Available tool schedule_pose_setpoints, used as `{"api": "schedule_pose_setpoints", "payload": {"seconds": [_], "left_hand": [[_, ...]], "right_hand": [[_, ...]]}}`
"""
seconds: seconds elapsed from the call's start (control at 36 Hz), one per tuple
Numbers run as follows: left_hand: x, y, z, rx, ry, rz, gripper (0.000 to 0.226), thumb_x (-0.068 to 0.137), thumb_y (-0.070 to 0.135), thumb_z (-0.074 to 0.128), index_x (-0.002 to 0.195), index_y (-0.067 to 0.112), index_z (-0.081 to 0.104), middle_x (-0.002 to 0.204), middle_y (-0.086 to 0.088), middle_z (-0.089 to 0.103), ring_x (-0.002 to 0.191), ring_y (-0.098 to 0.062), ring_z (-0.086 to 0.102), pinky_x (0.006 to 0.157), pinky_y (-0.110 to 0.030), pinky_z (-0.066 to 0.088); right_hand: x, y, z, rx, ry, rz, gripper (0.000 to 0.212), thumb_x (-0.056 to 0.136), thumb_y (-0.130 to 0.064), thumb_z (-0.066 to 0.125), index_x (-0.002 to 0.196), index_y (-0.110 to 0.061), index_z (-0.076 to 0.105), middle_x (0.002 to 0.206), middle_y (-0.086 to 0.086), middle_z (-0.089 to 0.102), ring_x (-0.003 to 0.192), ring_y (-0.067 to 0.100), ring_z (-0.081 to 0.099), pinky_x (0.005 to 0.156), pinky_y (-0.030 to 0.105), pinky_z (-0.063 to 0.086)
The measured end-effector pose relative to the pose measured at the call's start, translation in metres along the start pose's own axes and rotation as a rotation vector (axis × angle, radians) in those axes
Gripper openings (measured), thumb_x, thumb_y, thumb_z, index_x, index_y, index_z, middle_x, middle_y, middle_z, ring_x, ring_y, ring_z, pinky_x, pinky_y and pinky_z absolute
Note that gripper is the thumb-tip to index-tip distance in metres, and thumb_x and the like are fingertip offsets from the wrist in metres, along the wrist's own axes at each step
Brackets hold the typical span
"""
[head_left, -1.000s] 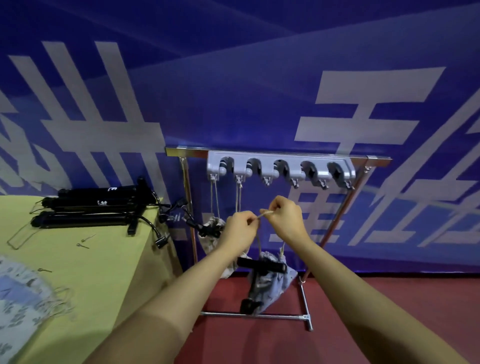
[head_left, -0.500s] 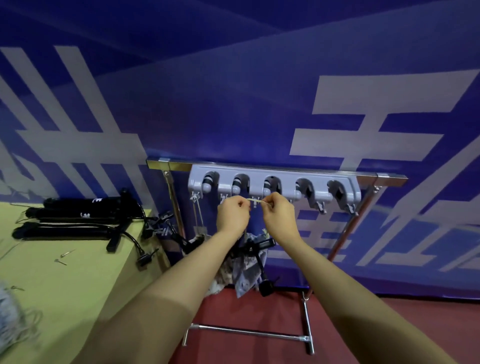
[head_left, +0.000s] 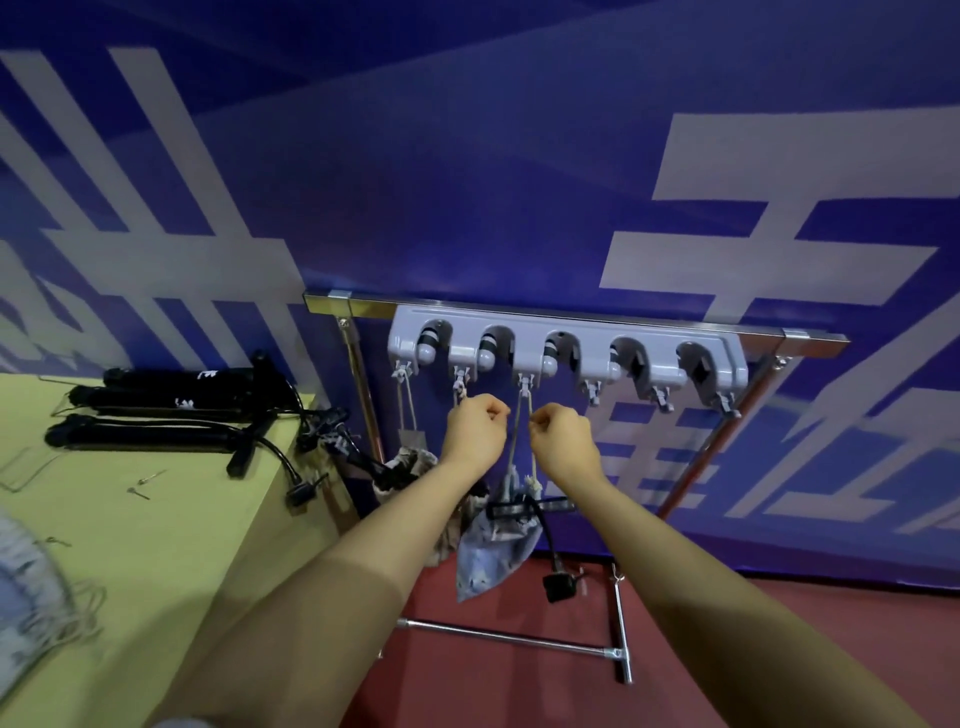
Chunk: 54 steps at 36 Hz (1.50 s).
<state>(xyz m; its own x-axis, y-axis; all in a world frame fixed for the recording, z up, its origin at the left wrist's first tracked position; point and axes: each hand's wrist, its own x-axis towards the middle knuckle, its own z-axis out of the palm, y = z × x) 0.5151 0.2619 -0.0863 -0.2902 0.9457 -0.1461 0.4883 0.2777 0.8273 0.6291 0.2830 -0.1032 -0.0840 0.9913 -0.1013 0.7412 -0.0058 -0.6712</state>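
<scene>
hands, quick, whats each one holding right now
left hand: curled beside the cord, hold cannot be told
right hand: pinches the cord

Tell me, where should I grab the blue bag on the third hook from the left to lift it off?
Pinch its cord loop just under the hook, coming from the front. Both strands hang straight there, while the drawstring bag below is floppy, with a black bar poking out.
</scene>
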Motion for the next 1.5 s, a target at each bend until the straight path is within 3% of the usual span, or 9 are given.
{"api": "schedule_pose_setpoints", "payload": {"seconds": [0.25, 0.5, 0.67, 0.83, 1.0, 1.22, 1.36, 1.42, 1.5], "left_hand": [[-0.02, -0.026, -0.037, -0.069, 0.033, -0.019, 0.016, 0.092, 0.008, 0.05, 0.092, 0.013, 0.065, 0.095, -0.01, 0.07, 0.089, -0.028, 0.067, 0.084, -0.043, 0.056], [-0.034, -0.083, -0.122, -0.12, 0.125, -0.04, 0.018, 0.091, 0.006, 0.05, 0.085, 0.016, 0.063, 0.096, -0.013, 0.07, 0.09, -0.031, 0.066, 0.085, -0.043, 0.054], [-0.038, -0.149, -0.195, -0.115, 0.143, -0.1, 0.027, 0.089, 0.005, 0.052, 0.07, 0.022, 0.059, 0.093, -0.022, 0.069, 0.089, -0.041, 0.066, 0.08, -0.045, 0.055], [-0.061, -0.202, -0.273, -0.08, 0.15, -0.138, 0.015, 0.091, 0.013, 0.055, 0.092, 0.007, 0.068, 0.097, -0.015, 0.07, 0.092, -0.032, 0.066, 0.087, -0.039, 0.054], [-0.085, -0.267, -0.34, 0.01, 0.174, -0.211, 0.02, 0.095, 0.013, 0.047, 0.102, 0.008, 0.065, 0.106, -0.008, 0.067, 0.093, -0.023, 0.06, 0.076, -0.026, 0.044], [-0.12, -0.347, -0.386, 0.007, 0.121, -0.335, 0.022, 0.093, 0.003, 0.045, 0.107, 0.001, 0.061, 0.094, -0.017, 0.063, 0.084, -0.027, 0.057, 0.07, -0.027, 0.042], [-0.127, -0.373, -0.389, 0.216, 0.099, -0.372, 0.018, 0.092, 0.005, 0.048, 0.078, 0.006, 0.059, 0.067, -0.01, 0.055, 0.066, -0.028, 0.052, 0.061, -0.03, 0.04], [-0.127, -0.38, -0.386, 0.363, 0.102, -0.405, 0.017, 0.09, 0.005, 0.048, 0.081, 0.002, 0.061, 0.079, -0.017, 0.061, 0.077, -0.033, 0.059, 0.068, -0.041, 0.049], [-0.127, -0.391, -0.378, 0.5, 0.052, -0.504, 0.026, 0.09, 0.01, 0.048, 0.113, 0.007, 0.059, 0.119, -0.013, 0.056, 0.117, -0.033, 0.049, 0.092, -0.045, 0.044]], "right_hand": [[-0.024, -0.028, 0.012, 0.032, -0.107, -0.071, 0.016, 0.094, -0.018, 0.05, 0.086, -0.012, 0.062, 0.076, 0.008, 0.063, 0.077, 0.03, 0.062, 0.07, 0.045, 0.053], [-0.049, -0.096, 0.064, 0.02, -0.198, -0.162, 0.017, 0.093, -0.013, 0.05, 0.078, -0.014, 0.059, 0.077, 0.01, 0.066, 0.08, 0.03, 0.066, 0.075, 0.041, 0.053], [-0.071, -0.157, 0.121, 0.094, -0.221, -0.172, 0.019, 0.093, -0.008, 0.049, 0.085, -0.001, 0.065, 0.07, 0.009, 0.062, 0.062, 0.019, 0.056, 0.053, 0.021, 0.044], [-0.092, -0.216, 0.196, 0.105, -0.28, -0.21, 0.025, 0.091, -0.007, 0.051, 0.068, -0.015, 0.059, 0.062, 0.0, 0.061, 0.059, 0.013, 0.057, 0.065, 0.03, 0.05], [-0.124, -0.261, 0.274, 0.127, -0.399, -0.235, 0.016, 0.094, -0.009, 0.05, 0.091, -0.005, 0.065, 0.075, 0.007, 0.064, 0.059, 0.011, 0.057, 0.049, 0.009, 0.043], [-0.159, -0.286, 0.344, 0.079, -0.554, -0.292, 0.019, 0.092, -0.005, 0.049, 0.096, -0.006, 0.067, 0.082, 0.009, 0.065, 0.073, 0.02, 0.06, 0.063, 0.03, 0.051], [-0.167, -0.288, 0.382, -0.074, -0.71, -0.393, 0.025, 0.087, 0.002, 0.05, 0.102, -0.005, 0.069, 0.101, 0.01, 0.069, 0.089, 0.018, 0.059, 0.078, 0.026, 0.043], [-0.169, -0.286, 0.396, -0.136, -0.777, -0.443, 0.034, 0.082, 0.007, 0.05, 0.108, -0.005, 0.068, 0.114, 0.011, 0.067, 0.1, 0.021, 0.059, 0.081, 0.022, 0.04], [-0.17, -0.276, 0.411, -0.232, -0.817, -0.571, 0.043, 0.074, 0.006, 0.054, 0.114, -0.01, 0.064, 0.117, 0.012, 0.058, 0.109, 0.03, 0.054, 0.091, 0.03, 0.041]]}}
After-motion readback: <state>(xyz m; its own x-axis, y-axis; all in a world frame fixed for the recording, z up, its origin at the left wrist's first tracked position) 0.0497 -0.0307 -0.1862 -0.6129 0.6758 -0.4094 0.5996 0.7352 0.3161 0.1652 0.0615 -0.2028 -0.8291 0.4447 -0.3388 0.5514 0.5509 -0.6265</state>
